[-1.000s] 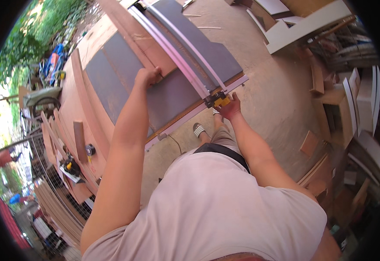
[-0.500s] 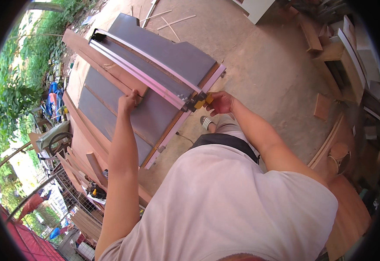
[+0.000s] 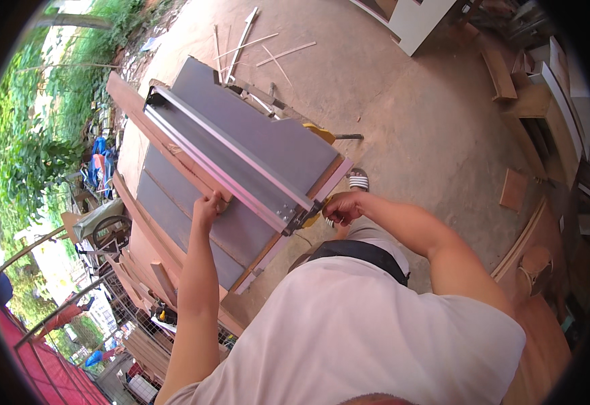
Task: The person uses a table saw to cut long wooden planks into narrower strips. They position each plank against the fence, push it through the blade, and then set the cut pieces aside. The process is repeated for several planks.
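My left hand (image 3: 208,208) grips the near end of a long wooden board (image 3: 137,111), which lies on the grey saw table (image 3: 166,202) alongside an aluminium rail fence (image 3: 214,142). At that fence's near end, my right hand (image 3: 342,209) has its fingers curled at a yellow-and-black clamp fitting (image 3: 314,217), partly hidden by the hand. A second grey section of the table (image 3: 254,125) extends beyond the rail, with a notched far edge. A sandalled foot (image 3: 358,179) shows past my right hand.
Long planks (image 3: 148,229) lean along the left, near a wire rack and greenery. Thin offcut strips (image 3: 285,54) lie on the concrete floor (image 3: 416,121) beyond the table. Wooden boxes (image 3: 538,135), a loose panel (image 3: 513,189) and stacked sheets (image 3: 521,236) line the right side.
The view has turned, so the table sits further left and more slanted. My right hand has curled further round the fence's end, its forearm bending more. My left hand stays on the board's end.
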`<action>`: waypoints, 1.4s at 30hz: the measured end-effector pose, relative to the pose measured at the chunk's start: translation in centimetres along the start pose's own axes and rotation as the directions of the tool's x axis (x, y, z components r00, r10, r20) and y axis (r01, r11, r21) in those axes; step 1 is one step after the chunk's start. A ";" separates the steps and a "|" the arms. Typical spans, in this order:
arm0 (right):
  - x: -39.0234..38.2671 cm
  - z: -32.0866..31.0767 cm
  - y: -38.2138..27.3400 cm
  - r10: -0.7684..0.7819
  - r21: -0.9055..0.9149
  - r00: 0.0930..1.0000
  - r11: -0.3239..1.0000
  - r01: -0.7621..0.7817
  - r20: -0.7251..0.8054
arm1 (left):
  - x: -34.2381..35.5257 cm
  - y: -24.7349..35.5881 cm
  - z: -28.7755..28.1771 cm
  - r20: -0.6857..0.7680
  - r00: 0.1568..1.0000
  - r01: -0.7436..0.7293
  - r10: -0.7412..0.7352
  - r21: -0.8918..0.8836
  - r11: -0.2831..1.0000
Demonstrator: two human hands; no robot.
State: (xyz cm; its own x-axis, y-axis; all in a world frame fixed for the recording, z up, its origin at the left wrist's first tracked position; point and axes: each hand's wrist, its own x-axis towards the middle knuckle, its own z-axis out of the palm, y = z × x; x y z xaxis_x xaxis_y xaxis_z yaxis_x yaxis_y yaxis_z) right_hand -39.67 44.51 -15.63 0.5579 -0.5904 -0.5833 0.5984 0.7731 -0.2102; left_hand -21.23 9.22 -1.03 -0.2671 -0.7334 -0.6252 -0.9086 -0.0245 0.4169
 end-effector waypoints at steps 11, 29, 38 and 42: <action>-1.0 1.2 -0.2 -0.040 -0.096 0.986 0.995 0.024 -0.162 | -0.5 0.6 0.3 0.000 1.000 -0.009 0.009 -0.011 1.000; 0.8 -0.9 0.9 0.072 -0.035 0.961 0.996 -0.084 -0.265 | -1.0 -0.2 -0.5 -0.022 0.999 0.039 -0.036 0.126 0.991; -1.0 3.3 -0.3 0.009 -0.119 0.887 0.990 -0.072 -0.461 | -3.8 1.5 -2.1 -0.013 0.991 0.130 -0.130 0.123 0.984; -0.7 3.5 0.0 -0.019 -0.166 0.859 0.983 -0.077 -0.512 | -3.9 1.5 -2.3 0.003 0.991 0.129 -0.131 0.122 0.984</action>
State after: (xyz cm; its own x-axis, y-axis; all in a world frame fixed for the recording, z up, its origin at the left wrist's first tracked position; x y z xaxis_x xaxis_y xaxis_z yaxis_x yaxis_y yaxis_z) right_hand -38.06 44.09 -12.45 0.1733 -0.4028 -0.8987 0.4502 0.8440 -0.2915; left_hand -20.86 10.49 3.55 -0.1470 -0.7216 -0.6765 -0.9678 -0.0364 0.2491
